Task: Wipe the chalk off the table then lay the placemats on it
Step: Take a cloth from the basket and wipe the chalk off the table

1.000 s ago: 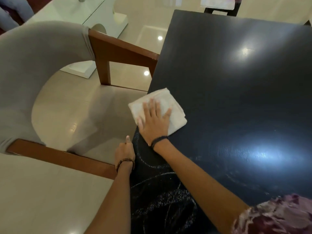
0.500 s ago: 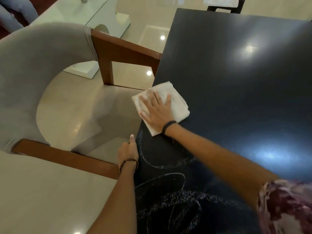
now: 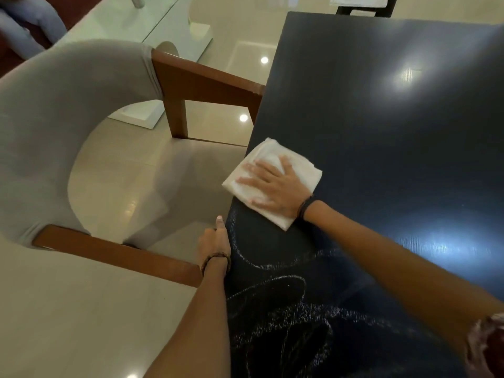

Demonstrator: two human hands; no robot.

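A dark, glossy table (image 3: pixel 381 126) fills the right side of the view. White chalk scribbles (image 3: pixel 275 301) cover its near left part. A folded white cloth (image 3: pixel 275 156) lies at the table's left edge, partly hanging over it. My right hand (image 3: pixel 275 186) presses flat on the cloth, fingers spread and pointing left. My left hand (image 3: pixel 215 244) rests against the table's left edge just below the cloth, thumb up along the edge, holding nothing that I can see. No placemats are in view.
A grey upholstered chair with brown wooden arms (image 3: pixel 201 80) stands tight against the table's left side. Behind it is a glass-topped table (image 3: pixel 122 25) on a pale tiled floor. Another chair (image 3: pixel 362 6) stands at the table's far end.
My right hand has turned with the cloth, fingers now pointing left instead of away, and the cloth has shifted slightly along the left edge. My left hand has stayed at the table edge.
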